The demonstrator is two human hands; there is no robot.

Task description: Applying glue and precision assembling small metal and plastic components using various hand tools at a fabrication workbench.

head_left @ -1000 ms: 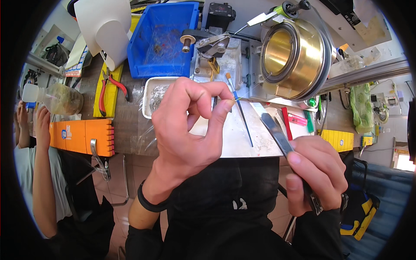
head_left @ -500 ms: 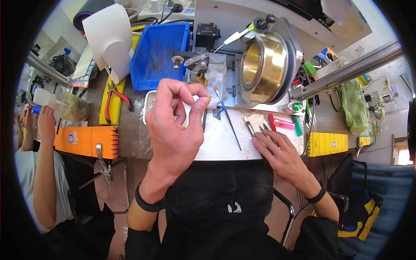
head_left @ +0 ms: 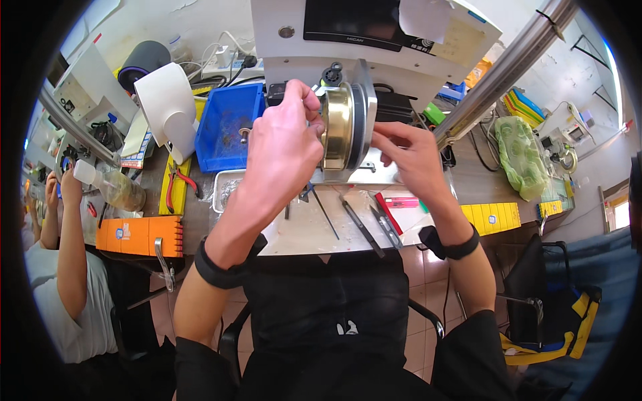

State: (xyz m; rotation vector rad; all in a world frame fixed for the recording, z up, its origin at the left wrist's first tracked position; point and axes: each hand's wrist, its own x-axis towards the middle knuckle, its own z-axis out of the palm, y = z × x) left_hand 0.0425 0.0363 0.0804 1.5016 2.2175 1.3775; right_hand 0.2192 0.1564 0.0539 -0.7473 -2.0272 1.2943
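Observation:
A brass-coloured ring point(head_left: 336, 127) with a dark band behind it stands upright against a grey metal plate point(head_left: 366, 100). My left hand point(head_left: 286, 144) is raised at the ring's front face, its fingers curled together in a pinch. Whatever those fingers hold, if anything, is too small or hidden to make out. On the other side, my right hand point(head_left: 409, 157) reaches to the plate's rear edge with fingers stretched forward and apart. Below on the white work surface lie a thin dark brush point(head_left: 326, 212), a dark slim tool point(head_left: 362, 225) and tweezers point(head_left: 386, 228).
A blue bin point(head_left: 227, 127) stands left of my left hand, with red-handled pliers point(head_left: 175, 187) beside it. Farther left are an orange holder point(head_left: 137, 234) and a clear bottle point(head_left: 120, 188). A metal post point(head_left: 501, 73) slants at right, near a green tray point(head_left: 520, 157). Another person sits at left.
My left hand has moved up and forward to the brass ring. My right hand has left the tools on the work surface and risen to the plate's rear edge. The view has shifted.

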